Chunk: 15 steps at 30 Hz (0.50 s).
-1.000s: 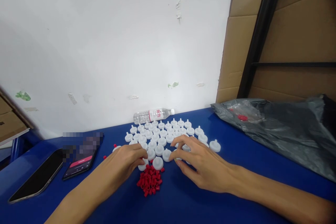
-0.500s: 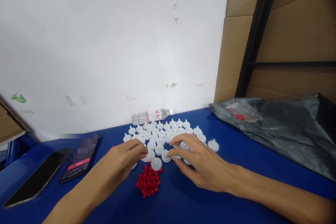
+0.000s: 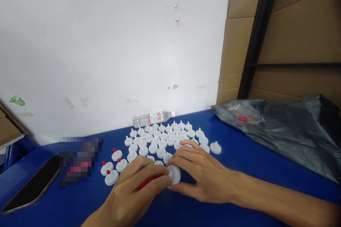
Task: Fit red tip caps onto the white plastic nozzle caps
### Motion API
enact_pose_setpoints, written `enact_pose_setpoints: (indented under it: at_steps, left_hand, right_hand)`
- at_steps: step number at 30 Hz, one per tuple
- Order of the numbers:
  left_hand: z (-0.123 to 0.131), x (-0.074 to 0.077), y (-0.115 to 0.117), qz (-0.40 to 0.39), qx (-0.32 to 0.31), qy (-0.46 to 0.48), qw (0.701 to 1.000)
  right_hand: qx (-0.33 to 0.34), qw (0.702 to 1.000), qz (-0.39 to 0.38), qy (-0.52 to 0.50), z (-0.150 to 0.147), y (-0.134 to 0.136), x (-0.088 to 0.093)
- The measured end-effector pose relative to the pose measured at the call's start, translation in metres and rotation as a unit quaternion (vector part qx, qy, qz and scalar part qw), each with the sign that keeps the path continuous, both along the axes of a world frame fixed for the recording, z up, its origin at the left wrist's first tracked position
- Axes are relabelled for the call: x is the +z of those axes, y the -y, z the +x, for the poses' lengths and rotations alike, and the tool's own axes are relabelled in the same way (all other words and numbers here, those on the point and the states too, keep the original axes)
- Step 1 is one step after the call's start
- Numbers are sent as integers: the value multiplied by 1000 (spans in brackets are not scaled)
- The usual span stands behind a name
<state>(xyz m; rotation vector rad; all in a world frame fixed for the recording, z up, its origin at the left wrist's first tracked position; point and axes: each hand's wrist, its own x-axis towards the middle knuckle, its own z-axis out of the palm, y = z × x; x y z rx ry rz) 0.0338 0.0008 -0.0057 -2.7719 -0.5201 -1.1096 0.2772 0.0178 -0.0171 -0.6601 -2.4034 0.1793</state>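
Observation:
My right hand (image 3: 202, 172) pinches a white nozzle cap (image 3: 175, 175), turned on its side, between thumb and fingers. Closed fingertips of my left hand (image 3: 135, 188) meet that cap's left side; whatever they grip there is hidden. Under the left hand, a heap of small red tips (image 3: 146, 183) is partly covered. Beyond both hands, many white nozzle caps (image 3: 153, 148) stand with spouts up. To the left of them, several white caps with red tips on their spouts (image 3: 111, 177) stand on the blue table (image 3: 202, 209).
A clear plastic bottle (image 3: 154, 117) lies against the white wall. At the left are a dark phone (image 3: 32, 184) and a blurred-out device (image 3: 80, 163). Grey plastic sheeting (image 3: 287, 124) with a clear bag of red pieces (image 3: 243, 117) covers the right side, near cardboard (image 3: 237, 49).
My right hand has picked up a white cap and tilted it. My left hand has moved right and nearer, meeting the cap over the red heap, which uncovers the red-tipped caps at the left.

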Motion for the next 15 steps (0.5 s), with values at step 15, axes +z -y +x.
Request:
enact_pose_setpoints:
  at_steps: [15]
  left_hand:
    - [15,10,-1,15,51,-1,999]
  right_hand:
    - [21,997,-14,70,5,8,7]
